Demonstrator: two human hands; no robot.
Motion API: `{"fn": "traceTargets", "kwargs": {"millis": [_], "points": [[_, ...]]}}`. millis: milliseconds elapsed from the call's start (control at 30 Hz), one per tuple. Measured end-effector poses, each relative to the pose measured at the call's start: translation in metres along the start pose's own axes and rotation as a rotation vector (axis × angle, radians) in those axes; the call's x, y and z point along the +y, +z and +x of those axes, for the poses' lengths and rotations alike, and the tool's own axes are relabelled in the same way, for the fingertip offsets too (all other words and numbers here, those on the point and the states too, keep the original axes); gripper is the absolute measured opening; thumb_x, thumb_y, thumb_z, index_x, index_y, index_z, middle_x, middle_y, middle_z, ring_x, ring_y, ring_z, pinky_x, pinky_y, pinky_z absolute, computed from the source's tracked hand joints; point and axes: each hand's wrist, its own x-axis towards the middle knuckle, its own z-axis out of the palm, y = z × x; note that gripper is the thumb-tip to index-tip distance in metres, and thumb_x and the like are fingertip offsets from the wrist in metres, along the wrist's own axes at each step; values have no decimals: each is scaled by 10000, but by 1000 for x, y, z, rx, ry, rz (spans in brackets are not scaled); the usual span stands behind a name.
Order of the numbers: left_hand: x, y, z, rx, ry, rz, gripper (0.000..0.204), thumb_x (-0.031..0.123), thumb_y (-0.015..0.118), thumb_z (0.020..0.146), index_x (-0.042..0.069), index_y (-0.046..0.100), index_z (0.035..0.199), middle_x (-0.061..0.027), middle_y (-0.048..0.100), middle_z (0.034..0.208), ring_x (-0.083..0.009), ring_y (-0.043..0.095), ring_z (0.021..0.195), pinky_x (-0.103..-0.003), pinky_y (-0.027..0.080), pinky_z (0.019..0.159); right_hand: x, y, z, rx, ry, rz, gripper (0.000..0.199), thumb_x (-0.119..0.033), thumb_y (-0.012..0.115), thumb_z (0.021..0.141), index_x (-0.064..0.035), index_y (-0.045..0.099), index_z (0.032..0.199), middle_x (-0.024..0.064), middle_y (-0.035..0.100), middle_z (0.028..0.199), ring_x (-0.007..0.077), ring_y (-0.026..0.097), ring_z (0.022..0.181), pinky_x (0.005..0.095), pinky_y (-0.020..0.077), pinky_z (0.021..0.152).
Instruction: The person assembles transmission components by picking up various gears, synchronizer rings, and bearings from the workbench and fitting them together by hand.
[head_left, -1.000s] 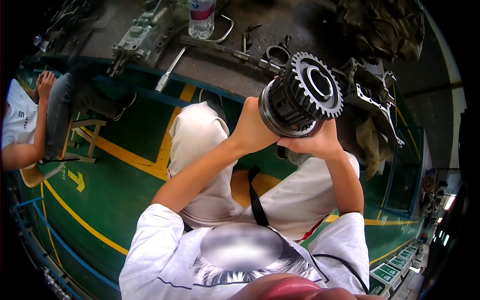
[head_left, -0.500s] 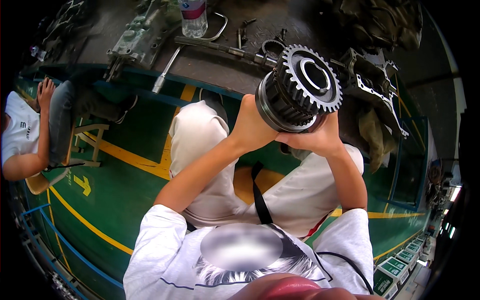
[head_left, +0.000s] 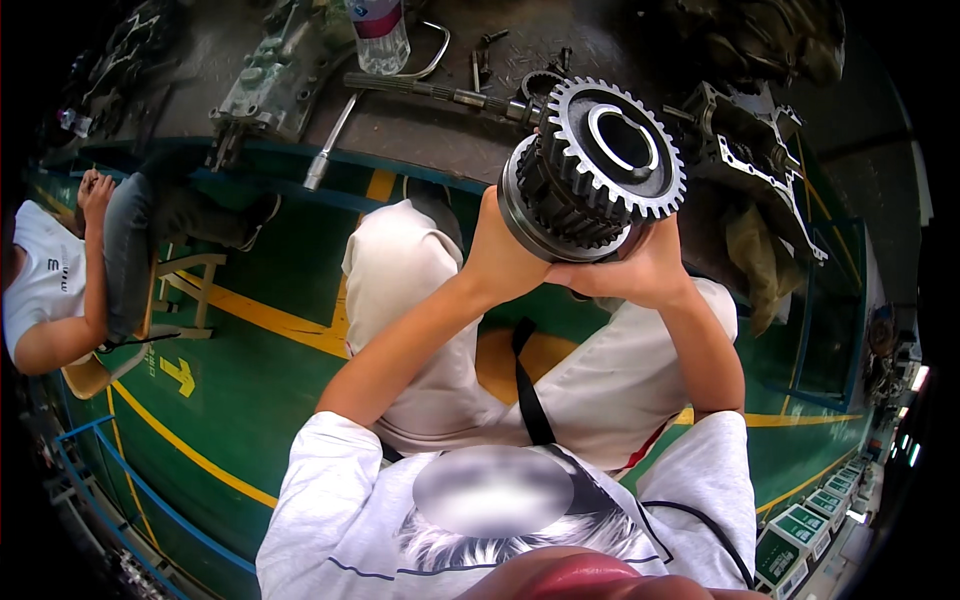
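Observation:
Both my hands hold a heavy metal gear assembly point(head_left: 588, 183) up in front of the workbench edge, over my knees. A large toothed gear forms its upper end, tilted to the right, with a ring round the central hole. Below it lie a dark ribbed drum and a smooth metal collar. My left hand point(head_left: 503, 248) wraps the collar's left side, its fingertips hidden behind the part. From below and the right, my right hand point(head_left: 640, 268) supports it, thumb along the lower edge. Just behind the assembly, a long splined shaft point(head_left: 440, 92) lies on the bench.
On the bench point(head_left: 440, 145) are a water bottle point(head_left: 380, 40), a socket wrench point(head_left: 335, 140), several bolts point(head_left: 486, 62) and a metal housing point(head_left: 265, 90). An open casing point(head_left: 740, 145) stands right, above a hanging cloth point(head_left: 757, 270). A seated person point(head_left: 60, 270) is at far left.
The gear assembly has tipped slightly and shifted a little up and left in the picture, still held in both hands. My view has moved slightly; the seated person's hands have changed position.

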Motion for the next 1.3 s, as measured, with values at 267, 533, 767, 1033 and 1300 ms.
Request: {"fn": "traceTargets", "kwargs": {"millis": [267, 533, 767, 1033, 1300], "points": [[3, 1, 1, 11, -67, -64, 236, 65, 747, 695, -11, 669, 904, -110, 716, 838, -183, 684, 728, -289, 527, 678, 1, 0, -4, 77, 70, 9, 964, -68, 930, 539, 20, 395, 1335, 107, 534, 1261, 181, 531, 1175, 339, 427, 1024], [6, 4, 3, 35, -81, -88, 246, 70, 765, 685, -2, 678, 904, -108, 718, 831, -175, 691, 726, -285, 529, 661, 4, -3, -6, 66, 59, 33, 973, -41, 928, 530, 11, 389, 1339, 105, 530, 1272, 182, 527, 1188, 345, 431, 1027], [5, 2, 1, -5, -5, 15, 275, 81, 779, 674, 0, 675, 915, -111, 719, 844, -191, 696, 729, -290, 534, 667, 1, -8, -3, -21, -9, 8, 917, 0, 913, 531, 21, 443, 1317, 101, 584, 1228, 169, 569, 1135, 341, 462, 998], [1, -5, -7, -178, -98, 39, 628, 138, 814, 691, 20, 494, 1218, -82, 625, 1135, -157, 613, 1004, -321, 512, 873, 3, -11, -1, -71, -38, 17, 871, 18, 905, 534, 32, 477, 1292, 99, 607, 1209, 169, 590, 1111, 343, 479, 983], [-1, -4, -7, -180, 53, 143, 717, 188, 838, 678, 19, 471, 1269, -105, 599, 1199, -197, 595, 1068, -340, 484, 908, 7, -12, -5, -34, -20, 16, 879, -2, 916, 535, 36, 474, 1294, 100, 602, 1217, 169, 593, 1104, 334, 486, 973]]}}
